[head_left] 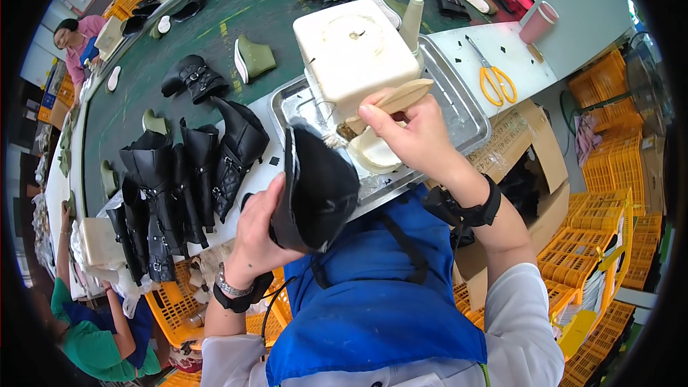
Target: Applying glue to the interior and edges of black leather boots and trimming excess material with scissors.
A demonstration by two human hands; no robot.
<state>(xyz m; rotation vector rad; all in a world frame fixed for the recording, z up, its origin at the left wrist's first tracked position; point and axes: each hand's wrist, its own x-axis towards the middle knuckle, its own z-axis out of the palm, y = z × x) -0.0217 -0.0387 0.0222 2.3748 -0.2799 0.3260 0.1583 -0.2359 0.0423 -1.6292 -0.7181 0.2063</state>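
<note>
My left hand grips a black boot by the edge of its shaft, with the shaft's wide opening facing up at me. In my right hand is a brush, its pale wooden handle pinched between thumb and fingers. The brush's dark lower end is over the lip of a small pale trough at the foot of a blocky white container. Both trough and container sit in a metal tray. Part of the bristles is hard to make out.
Several black boots stand at left beside the green conveyor belt, which carries more boots and green shoes. Orange-handled scissors lie right of the tray. Orange crates and a cardboard box are at right; co-workers at left.
</note>
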